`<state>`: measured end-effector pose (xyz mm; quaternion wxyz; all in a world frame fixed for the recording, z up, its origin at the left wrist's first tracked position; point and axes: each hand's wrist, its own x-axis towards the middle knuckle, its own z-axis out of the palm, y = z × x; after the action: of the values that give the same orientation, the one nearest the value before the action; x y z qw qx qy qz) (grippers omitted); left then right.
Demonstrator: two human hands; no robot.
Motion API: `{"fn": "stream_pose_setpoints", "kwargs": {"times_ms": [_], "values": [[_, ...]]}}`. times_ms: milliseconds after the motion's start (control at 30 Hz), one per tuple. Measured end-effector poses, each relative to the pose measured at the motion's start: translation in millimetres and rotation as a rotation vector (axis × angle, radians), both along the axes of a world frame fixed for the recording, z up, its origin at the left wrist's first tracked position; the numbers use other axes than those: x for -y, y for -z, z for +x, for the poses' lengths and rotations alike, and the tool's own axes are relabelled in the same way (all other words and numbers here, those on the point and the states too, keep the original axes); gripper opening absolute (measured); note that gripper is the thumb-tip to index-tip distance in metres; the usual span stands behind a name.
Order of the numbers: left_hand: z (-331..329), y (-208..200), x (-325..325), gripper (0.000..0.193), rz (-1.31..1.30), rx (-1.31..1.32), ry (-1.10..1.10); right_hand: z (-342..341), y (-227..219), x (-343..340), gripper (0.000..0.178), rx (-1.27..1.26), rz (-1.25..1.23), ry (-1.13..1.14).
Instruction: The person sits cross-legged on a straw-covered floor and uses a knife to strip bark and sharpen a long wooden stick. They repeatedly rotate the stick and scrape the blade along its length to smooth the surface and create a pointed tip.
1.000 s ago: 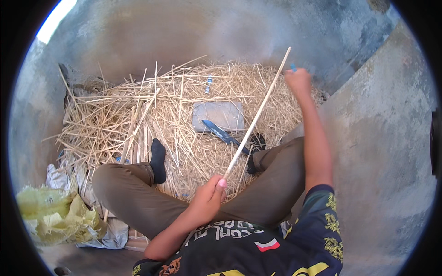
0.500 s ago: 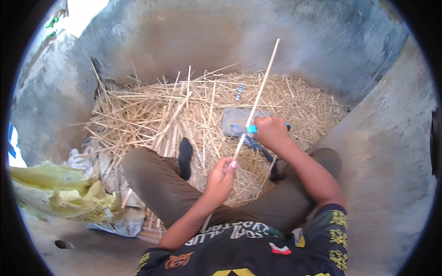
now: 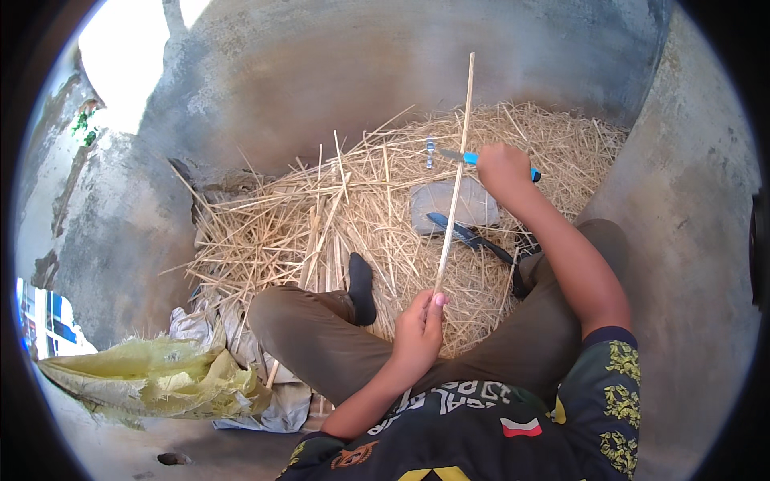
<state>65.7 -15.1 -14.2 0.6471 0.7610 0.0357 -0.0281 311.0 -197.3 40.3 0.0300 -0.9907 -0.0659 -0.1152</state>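
Observation:
A long, pale split stick [image 3: 455,200] points up and away from me. My left hand [image 3: 419,327] pinches it near its lower part, thumb along the stick. In my right hand [image 3: 507,171] is the handle of a knife [image 3: 470,158] with a bright blue collar; its thin blade lies across the stick's upper half. My right fist wraps the handle, whose dark end shows past it. Below the blade, a second knife [image 3: 469,236], dark with a black handle, rests by a grey flat block [image 3: 433,200] on the shavings.
A thick layer of straw-coloured strips and shavings [image 3: 265,240] covers the floor before my crossed legs. A yellow frayed sack [image 3: 152,377] lies at the left. Concrete walls [image 3: 321,72] curve around me. A small clear item [image 3: 429,152] sits behind the block.
My right hand has moved the knife up and away along the stick, from near its middle to the upper half. The head view has shifted, so the surroundings appear moved rightward.

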Motion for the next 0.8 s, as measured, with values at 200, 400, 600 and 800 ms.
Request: {"fn": "stream_pose_setpoints", "kwargs": {"times_ms": [200,400,600,800], "values": [[-17,0,9,0.022,0.042,0.040,0.133,32,-39,71,0.017,-0.031,0.321,0.424],[-7,7,-3,0.028,-0.340,-0.056,0.176,-7,-48,22,0.017,-0.057,0.213,0.247],[13,-14,-23,0.029,-0.599,-0.192,0.060,-67,3,-38,0.012,0.013,0.035,-0.323],[15,-15,-24,0.027,-0.705,-0.162,0.015,-97,9,-55,0.013,-0.030,0.050,-0.419]]}}
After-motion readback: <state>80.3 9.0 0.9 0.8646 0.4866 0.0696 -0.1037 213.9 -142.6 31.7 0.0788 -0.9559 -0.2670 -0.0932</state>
